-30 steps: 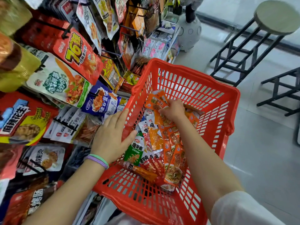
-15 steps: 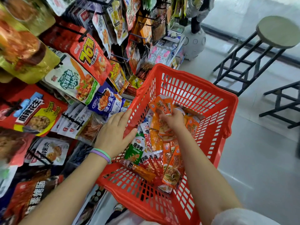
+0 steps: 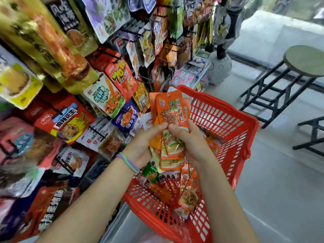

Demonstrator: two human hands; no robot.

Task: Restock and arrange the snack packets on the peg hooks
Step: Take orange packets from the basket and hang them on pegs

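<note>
Packets (image 3: 172, 120), orange, are held as a fanned stack above the red basket (image 3: 228, 123), upright and raised clear of the loose packets lying in it. Left hand (image 3: 142, 146) grips the stack from its left side, thumb on the front face; fingers are curled round the stack. Right hand (image 3: 191, 141) pinches the front packet, thumb meeting the left thumb near the stack's middle. Peg hooks (image 3: 108, 54) on the rack to the left carry hanging snack bags. A wristband (image 3: 128, 163) sits on the left wrist. A stool (image 3: 305, 60) stands on the floor at right.
</note>
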